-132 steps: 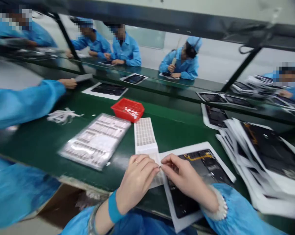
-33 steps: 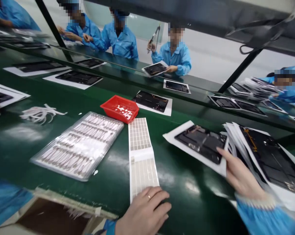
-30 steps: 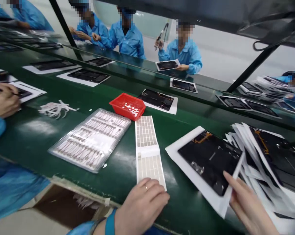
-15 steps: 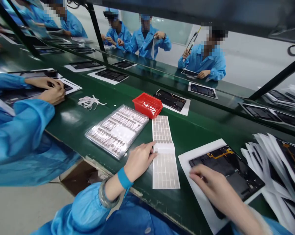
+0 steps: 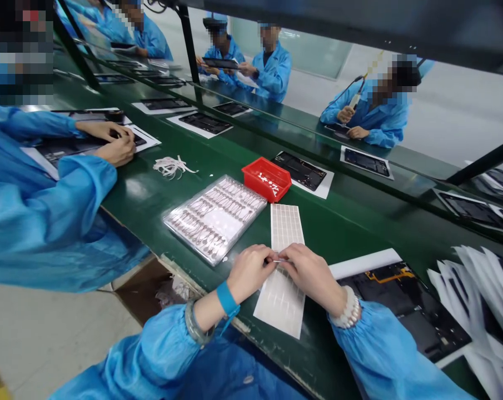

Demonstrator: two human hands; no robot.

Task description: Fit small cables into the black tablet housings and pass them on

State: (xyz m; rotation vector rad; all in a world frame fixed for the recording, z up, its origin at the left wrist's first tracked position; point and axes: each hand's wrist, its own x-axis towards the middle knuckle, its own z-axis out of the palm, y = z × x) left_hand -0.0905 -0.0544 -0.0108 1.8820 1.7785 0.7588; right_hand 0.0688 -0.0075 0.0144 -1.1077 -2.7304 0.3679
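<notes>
My left hand (image 5: 250, 273) and my right hand (image 5: 308, 272) meet fingertip to fingertip over a sheet of pale rectangular stickers (image 5: 281, 305). Both are closed in a pinch on a small pale strip (image 5: 278, 260), too small to tell its kind. The sticker sheet lies on the green bench, its middle partly hidden by my fingers. Left of it is a clear plastic tray (image 5: 218, 219) with rows of small round parts on thin leads. A black tablet housing (image 5: 413, 311) with an orange flex cable lies on white paper right of my right hand, partly covered by my sleeve.
Behind the sheet stands a red bin (image 5: 267, 179) with white scraps. Peeled white strips (image 5: 173, 166) lie farther left, near a co-worker's hands (image 5: 115, 144). White liners (image 5: 476, 311) are stacked at right. Other housings (image 5: 303, 169) line the bench; co-workers sit opposite.
My right hand has come left from over the tablet housing to meet my left hand above the sticker sheet. The sheet now lies at a slant. The view has shifted slightly.
</notes>
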